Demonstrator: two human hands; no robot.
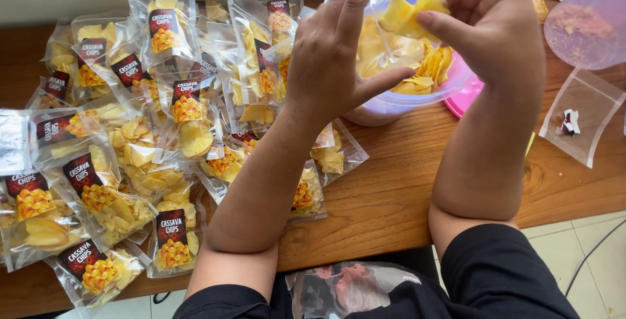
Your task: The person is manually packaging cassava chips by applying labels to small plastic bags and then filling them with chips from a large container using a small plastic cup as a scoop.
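Observation:
My left hand (336,58) holds open a small clear plastic pouch (385,6) over a clear plastic bowl (417,101) of yellow chips. My right hand (486,22) pinches a few yellow chips (407,14) at the pouch's mouth, fingers closed on them. Both forearms rest over the wooden table (404,195). More loose chips (427,71) lie in the bowl beneath my hands.
Several filled, labelled chip pouches (130,156) are heaped over the left half of the table. A pink lid (466,97) lies under the bowl's right side. A clear container of brown powder (587,22) and an empty clear pouch (580,120) sit at the right.

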